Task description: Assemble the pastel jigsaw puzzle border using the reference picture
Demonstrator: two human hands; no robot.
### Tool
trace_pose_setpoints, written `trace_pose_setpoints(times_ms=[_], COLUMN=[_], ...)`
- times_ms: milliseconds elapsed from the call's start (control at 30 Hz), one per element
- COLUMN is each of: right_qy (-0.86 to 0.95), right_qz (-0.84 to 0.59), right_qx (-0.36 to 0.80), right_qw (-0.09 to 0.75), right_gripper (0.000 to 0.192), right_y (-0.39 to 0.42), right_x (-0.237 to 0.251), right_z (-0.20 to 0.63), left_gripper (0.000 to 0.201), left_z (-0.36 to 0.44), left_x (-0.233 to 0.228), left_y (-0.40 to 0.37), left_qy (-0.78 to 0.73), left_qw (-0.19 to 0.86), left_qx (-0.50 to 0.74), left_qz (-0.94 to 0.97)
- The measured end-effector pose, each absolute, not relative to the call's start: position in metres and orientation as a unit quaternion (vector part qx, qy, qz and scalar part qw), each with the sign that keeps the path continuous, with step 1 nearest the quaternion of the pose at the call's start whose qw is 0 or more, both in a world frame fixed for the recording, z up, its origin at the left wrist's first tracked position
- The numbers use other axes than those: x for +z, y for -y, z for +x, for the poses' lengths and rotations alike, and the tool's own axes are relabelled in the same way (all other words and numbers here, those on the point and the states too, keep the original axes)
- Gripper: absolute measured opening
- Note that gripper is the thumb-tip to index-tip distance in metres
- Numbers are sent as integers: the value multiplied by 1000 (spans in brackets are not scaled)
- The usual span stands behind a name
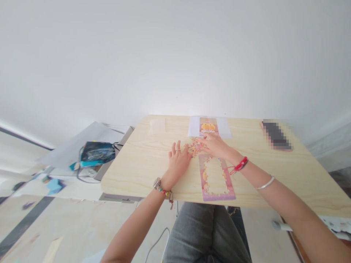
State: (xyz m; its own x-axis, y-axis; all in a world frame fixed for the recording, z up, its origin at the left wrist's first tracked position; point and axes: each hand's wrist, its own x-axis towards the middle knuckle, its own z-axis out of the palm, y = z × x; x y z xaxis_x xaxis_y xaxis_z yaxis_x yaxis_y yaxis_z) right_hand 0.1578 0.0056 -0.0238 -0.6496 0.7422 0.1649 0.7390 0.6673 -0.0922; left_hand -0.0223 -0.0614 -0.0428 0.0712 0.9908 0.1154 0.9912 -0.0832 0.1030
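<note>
A small pile of jigsaw puzzle pieces (195,147) lies on the wooden table between my two hands. My left hand (179,160) rests at the pile's left side, fingers spread and palm down. From the right, my right hand (217,144) reaches over the pile with fingers stretched out and apart, fingertips at the pieces. Nearer to me lies a joined puzzle border (219,197), pink and purple with orange bits, its middle showing bare wood. Behind the pile, a picture card (208,126) with an orange pumpkin-like figure lies on white paper (194,126), partly covered by my right hand.
A phone-like dark slab (276,135), blurred out, lies on the table's right side. A clear plastic piece (158,126) is at the back left. The wall (175,73) stands behind the table. Left of it are a dark bag (98,152) and cables.
</note>
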Motion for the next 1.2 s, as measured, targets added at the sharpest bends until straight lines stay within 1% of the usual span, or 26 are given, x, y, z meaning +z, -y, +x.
trace_pose_setpoints(times_ms=[67,133,333,400,500,633,767,900,1100,1200], right_qy=[911,909,896,892,889,896,899,901,894,888], right_qz=[-402,-406,-439,-447,-449,-432,-425,-420,-441,-452], right_qx=[4,0,9,14,9,18,42,52,29,28], right_qw=[91,88,69,64,82,102,99,98,77,82], right_gripper=[36,34,31,27,19,27,21,24,19,21], right_y=[-17,-21,-12,-12,-16,-27,-37,-35,-18,-15], right_x=[-27,-30,-29,-27,-25,-29,-34,-35,-27,-27], right_z=[154,154,172,177,179,172,171,181,197,203], left_gripper=[42,42,43,41,37,39,36,35,35,36], left_z=[-21,-20,-19,-17,-12,-13,-22,-27,-23,-19], left_x=[-44,-45,-44,-45,-45,-40,-34,-35,-41,-40], left_y=[57,56,56,54,46,32,16,6,12,17], left_qy=[671,670,678,672,661,646,650,639,628,598], left_qw=[3,8,5,-3,-18,-21,-25,-36,-44,-57], left_qx=[-84,-92,-94,-97,-103,-107,-105,-92,-103,-103], left_qz=[-737,-737,-729,-734,-743,-755,-753,-763,-770,-793])
